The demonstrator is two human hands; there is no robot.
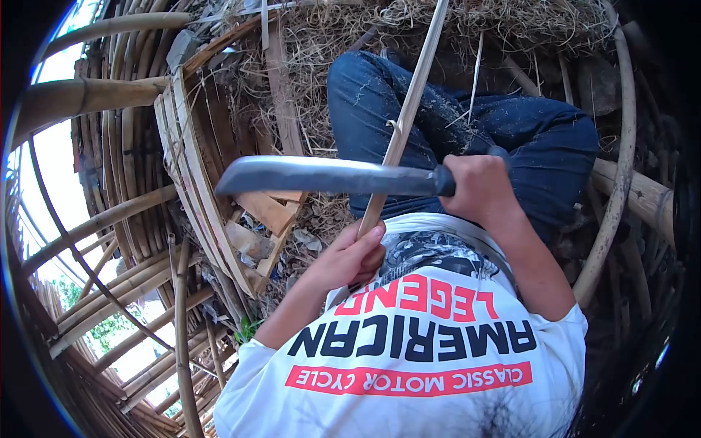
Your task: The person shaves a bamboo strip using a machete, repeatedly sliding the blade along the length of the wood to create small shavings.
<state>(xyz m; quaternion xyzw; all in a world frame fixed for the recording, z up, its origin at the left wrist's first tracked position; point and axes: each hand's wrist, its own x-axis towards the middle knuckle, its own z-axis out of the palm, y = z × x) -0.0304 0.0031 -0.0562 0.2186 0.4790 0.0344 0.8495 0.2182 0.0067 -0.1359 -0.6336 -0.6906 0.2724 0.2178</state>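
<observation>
A long, pale bamboo strip (415, 95) runs from the top centre down to my left hand (355, 255), whose fingers are wrapped round its lower end. My right hand (480, 187) grips the dark handle of a large machete (314, 175). The wide blade points left and lies across the strip, a little above my left hand; whether it touches the wood I cannot tell. A small curl of wood stands up from the strip above the blade.
My crossed legs in dark trousers (562, 139) are dusted with shavings. A heap of curly shavings (511, 36) lies beyond them. Split bamboo slats (197, 182) lean at the left, beside a bamboo lattice wall (128, 212). A thick pole (642, 197) and a curved pole (622, 146) stand at the right.
</observation>
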